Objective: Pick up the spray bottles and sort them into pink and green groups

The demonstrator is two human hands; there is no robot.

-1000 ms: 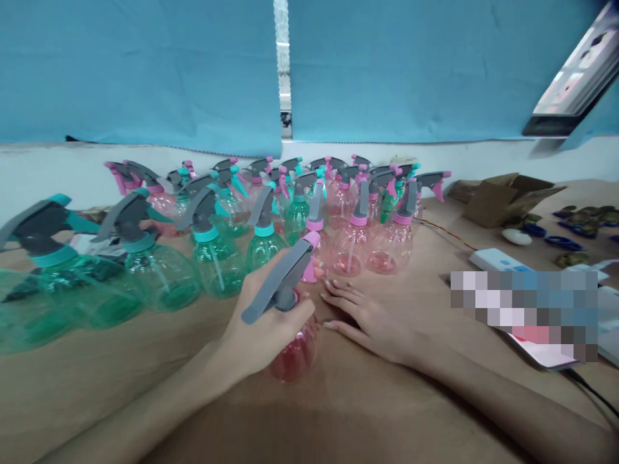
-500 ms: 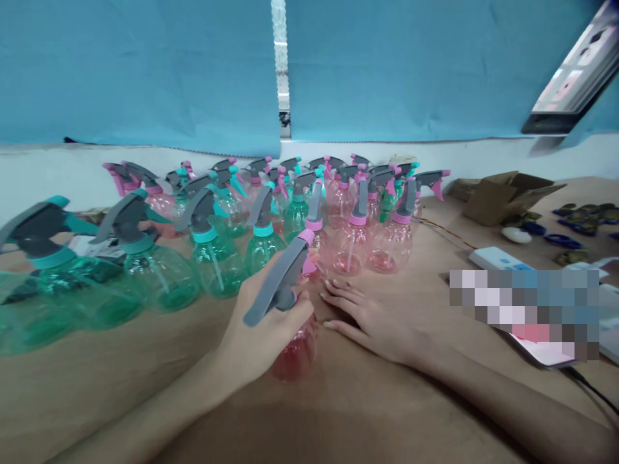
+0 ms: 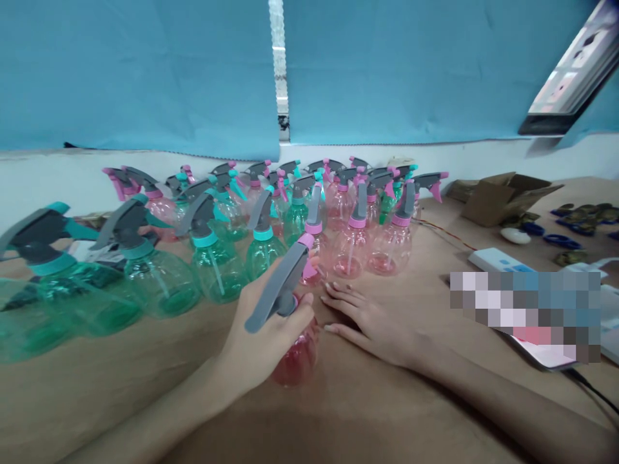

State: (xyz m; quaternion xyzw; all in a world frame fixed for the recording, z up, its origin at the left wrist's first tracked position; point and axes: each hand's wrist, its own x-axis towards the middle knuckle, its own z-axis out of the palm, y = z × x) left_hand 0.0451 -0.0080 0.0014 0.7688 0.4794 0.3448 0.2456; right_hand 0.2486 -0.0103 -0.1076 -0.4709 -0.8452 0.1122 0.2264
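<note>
My left hand (image 3: pixel 265 322) is wrapped round the neck of a pink spray bottle (image 3: pixel 296 361) with a grey and pink trigger head. The bottle stands upright on the table, and my fingers hide its collar. Just to its right, my right hand (image 3: pixel 362 316) lies flat on the table with the fingers stretched out, holding nothing. Beyond my hands stand a pink spray bottle (image 3: pixel 349 251) and others like it. A green spray bottle (image 3: pixel 220 270) belongs to the row at the left, with turquoise collars.
More spray bottles crowd the back against the white wall. To the right are an open cardboard box (image 3: pixel 507 200), a white power strip (image 3: pixel 500 263), a blurred-out phone (image 3: pixel 546 351) on a black cable, and several blue and brown items (image 3: pixel 587 216). A blue curtain (image 3: pixel 411 71) hangs behind.
Almost nothing differs. The view has shifted very slightly, and my left hand still grips the pink spray bottle while my right hand stays flat.
</note>
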